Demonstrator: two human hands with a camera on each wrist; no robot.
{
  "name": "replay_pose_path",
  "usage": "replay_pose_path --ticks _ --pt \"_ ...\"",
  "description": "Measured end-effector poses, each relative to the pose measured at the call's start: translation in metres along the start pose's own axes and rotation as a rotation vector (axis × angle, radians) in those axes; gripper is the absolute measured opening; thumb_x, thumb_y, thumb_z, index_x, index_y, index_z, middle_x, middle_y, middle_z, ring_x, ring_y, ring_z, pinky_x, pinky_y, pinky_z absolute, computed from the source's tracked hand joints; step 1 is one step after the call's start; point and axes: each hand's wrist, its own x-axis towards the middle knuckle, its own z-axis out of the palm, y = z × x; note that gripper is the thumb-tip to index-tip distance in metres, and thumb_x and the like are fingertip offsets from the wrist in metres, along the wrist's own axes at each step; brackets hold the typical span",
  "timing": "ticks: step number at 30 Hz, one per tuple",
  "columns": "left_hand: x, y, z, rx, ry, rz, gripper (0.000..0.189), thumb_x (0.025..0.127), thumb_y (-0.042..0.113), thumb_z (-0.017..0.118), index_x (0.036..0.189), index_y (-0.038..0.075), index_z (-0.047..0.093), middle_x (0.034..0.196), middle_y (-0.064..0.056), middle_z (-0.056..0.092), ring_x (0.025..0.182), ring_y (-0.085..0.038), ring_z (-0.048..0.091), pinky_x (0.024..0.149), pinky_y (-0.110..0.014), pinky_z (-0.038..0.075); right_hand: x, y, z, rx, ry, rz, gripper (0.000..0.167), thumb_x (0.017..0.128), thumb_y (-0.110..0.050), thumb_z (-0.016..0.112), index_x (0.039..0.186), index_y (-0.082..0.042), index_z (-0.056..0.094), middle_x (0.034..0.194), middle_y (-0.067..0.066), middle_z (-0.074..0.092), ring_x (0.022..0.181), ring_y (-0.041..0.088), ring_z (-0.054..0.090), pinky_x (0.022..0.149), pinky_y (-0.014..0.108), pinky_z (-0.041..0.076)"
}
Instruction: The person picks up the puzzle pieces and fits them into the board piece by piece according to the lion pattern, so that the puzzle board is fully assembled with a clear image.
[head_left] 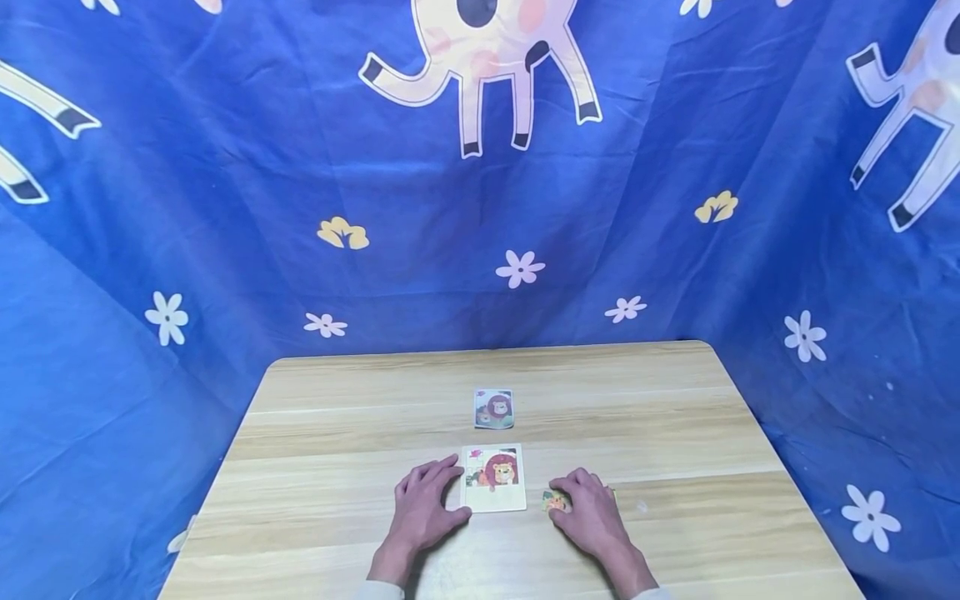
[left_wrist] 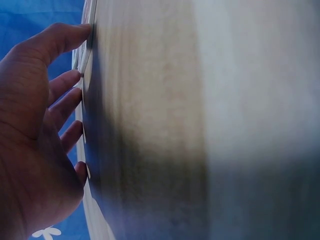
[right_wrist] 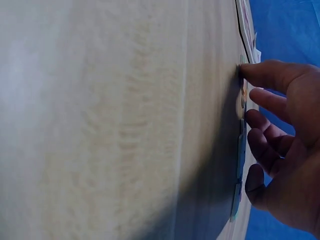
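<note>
On the wooden table lies a pale square puzzle board (head_left: 497,500), its upper part covered by a lion picture (head_left: 501,468) and its lower strip bare. My left hand (head_left: 426,508) rests along the board's left side, thumb at the near corner and fingertips at the far part of that edge, fingers loosely bent. To the right of the board, my right hand (head_left: 595,514) has its thumb and index finger at opposite sides of a colourful puzzle piece (head_left: 556,500). More flat pieces (right_wrist: 241,150) lie beneath its other fingers, mostly hidden by the hand in the head view.
Behind the board lies a small picture card (head_left: 493,408) with a similar lion scene. A blue curtain (head_left: 420,283) printed with animals and flowers hangs behind and beside the table (head_left: 330,417).
</note>
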Motion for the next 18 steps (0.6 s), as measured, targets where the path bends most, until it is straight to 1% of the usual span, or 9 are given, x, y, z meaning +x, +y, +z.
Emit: replay_pose_path --ticks 3,7,12,16,18 --pt "0.0000 0.0003 0.0001 -0.001 -0.001 -0.001 0.062 0.064 0.042 0.078 0.122 0.025 0.063 0.144 0.008 0.052 0.127 -0.024 0.044 0.106 -0.057 0.026 -0.0005 -0.0002 -0.0001 -0.002 0.006 -0.002 0.035 0.071 -0.028 0.079 0.105 -0.022 0.072 0.093 -0.010 0.061 0.090 0.013 0.055 0.076 0.032 0.041" --pt "0.0001 0.0001 0.0005 0.002 -0.002 0.000 0.062 0.064 0.042 0.078 0.122 0.025 0.063 0.144 0.008 0.052 0.128 -0.024 0.044 0.106 -0.058 0.027 -0.0008 -0.0004 -0.0002 0.023 0.022 -0.007 0.033 0.071 -0.024 0.079 0.103 -0.022 0.073 0.089 -0.011 0.065 0.086 0.010 0.057 0.075 0.031 0.042" --pt "0.0001 -0.0006 0.0008 0.001 -0.002 0.002 0.063 0.065 0.043 0.078 0.123 0.025 0.063 0.144 0.008 0.052 0.128 -0.024 0.043 0.106 -0.058 0.027 -0.0018 -0.0005 -0.0003 0.045 0.034 -0.011 0.034 0.069 -0.021 0.081 0.102 -0.019 0.074 0.082 -0.012 0.062 0.080 0.008 0.057 0.074 0.032 0.045" --pt "0.0002 -0.0008 0.0009 0.001 -0.003 0.003 0.063 0.065 0.043 0.078 0.123 0.025 0.063 0.144 0.008 0.052 0.128 -0.024 0.043 0.106 -0.058 0.026 -0.0016 -0.0002 0.0000 0.045 0.033 0.000 0.032 0.069 -0.021 0.081 0.100 -0.019 0.074 0.084 -0.011 0.064 0.082 0.009 0.058 0.076 0.033 0.046" --pt "0.0004 -0.0008 0.0011 0.001 -0.006 0.004 0.063 0.065 0.043 0.078 0.123 0.025 0.063 0.145 0.008 0.051 0.129 -0.025 0.043 0.106 -0.058 0.026 -0.0015 -0.0003 0.0004 0.045 0.036 0.007 0.030 0.068 -0.021 0.081 0.098 -0.020 0.074 0.084 -0.011 0.063 0.081 0.009 0.057 0.075 0.032 0.044"
